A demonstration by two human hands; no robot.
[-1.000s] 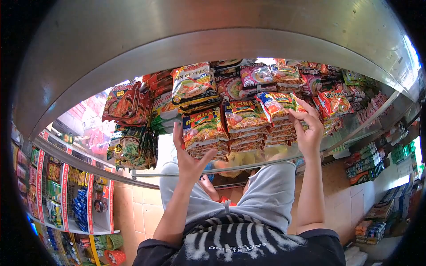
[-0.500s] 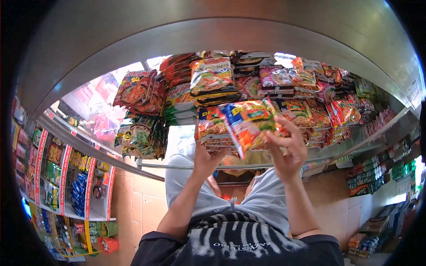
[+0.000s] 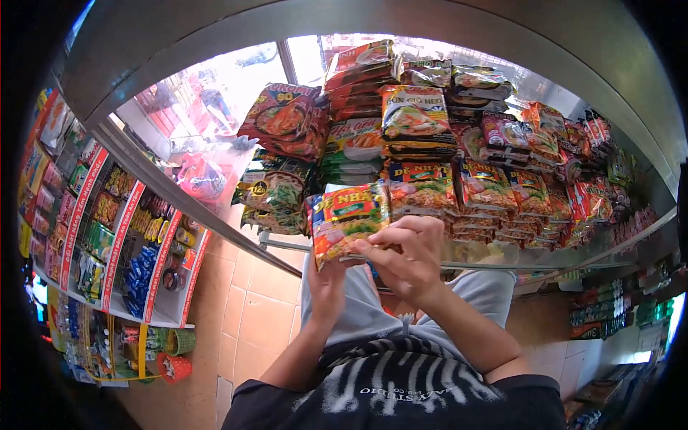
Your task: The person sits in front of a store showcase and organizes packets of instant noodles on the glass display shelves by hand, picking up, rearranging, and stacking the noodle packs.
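A noodle packet (image 3: 347,215) with a blue, red and yellow front is held up before the stacks. Its lower left part rests in my left hand (image 3: 328,287), whose fingers go behind it. My right hand (image 3: 408,258) pinches the packet's lower right edge between thumb and fingers. Just beyond, stacks of matching packets (image 3: 421,188) lie side by side. A taller stack with a white-topped packet (image 3: 414,115) stands behind them. Dark green packets (image 3: 272,188) lie to the left of the held one.
A metal rim (image 3: 193,204) runs along the case's near left side, and a wide metal band (image 3: 358,16) curves overhead. Shelves of small goods (image 3: 168,304) stand at the left, above a tiled floor (image 3: 261,322). A pink bag (image 3: 201,177) lies behind the glass.
My right hand has lifted the packet off the stack and brought it leftward to my left hand, which now holds it too. The view has shifted toward the left side of the case.
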